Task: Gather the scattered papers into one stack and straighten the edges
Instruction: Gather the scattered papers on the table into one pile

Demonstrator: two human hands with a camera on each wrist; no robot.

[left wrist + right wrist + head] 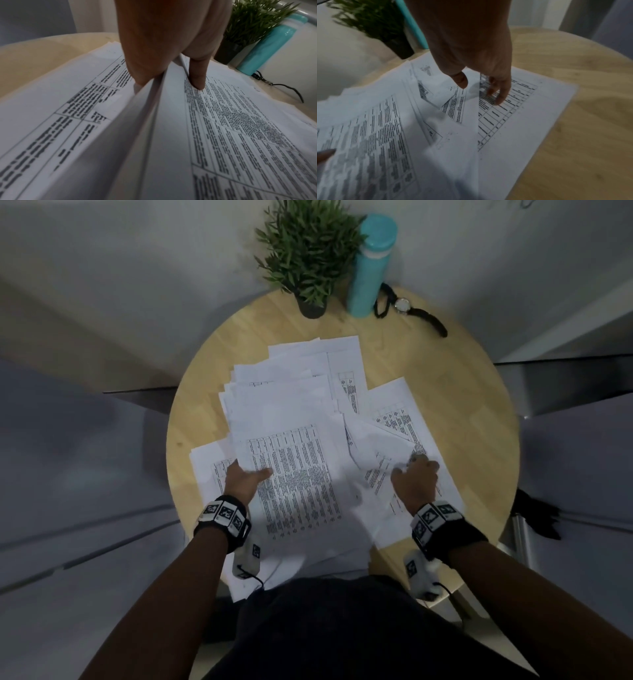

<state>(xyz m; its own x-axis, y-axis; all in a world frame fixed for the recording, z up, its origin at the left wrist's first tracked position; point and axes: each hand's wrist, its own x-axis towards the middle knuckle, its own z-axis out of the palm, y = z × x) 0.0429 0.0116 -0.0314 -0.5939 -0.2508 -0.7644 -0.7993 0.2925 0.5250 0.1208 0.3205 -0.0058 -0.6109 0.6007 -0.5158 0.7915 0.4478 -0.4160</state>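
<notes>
**A:** Item, location?

**B:** Papers (294, 440): loose printed sheets, fanned and overlapping across the middle of the round wooden table (462, 392), one batch overhanging the near rim. Also on the table, at the far edge: potted plant (308, 251), teal bottle (371, 265), wristwatch (411, 309).

**A:** Hands?

**B:** Left hand (245, 479) pinched the left edge of the main sheaf, thumb on top and fingers (145, 54) underneath, the edge lifted slightly. Right hand (416, 482) was loosely curled over the sheets lying to the right, fingertips (500, 94) down on the print, one crumpled sheet (440, 89) beside the thumb; it appeared to clasp nothing.

**A:** Handling?

**B:** Judged light, limp and slippery sheet on sheet; single leaves would buckle if shoved from one corner. Creases readily, as the crumpled one showed.

**A:** Where to take hold?

**B:** Probably along the long edges, flat palms sweeping strays inward. Then pinch both short sides and tap the sheaf upright on the tabletop.
</notes>
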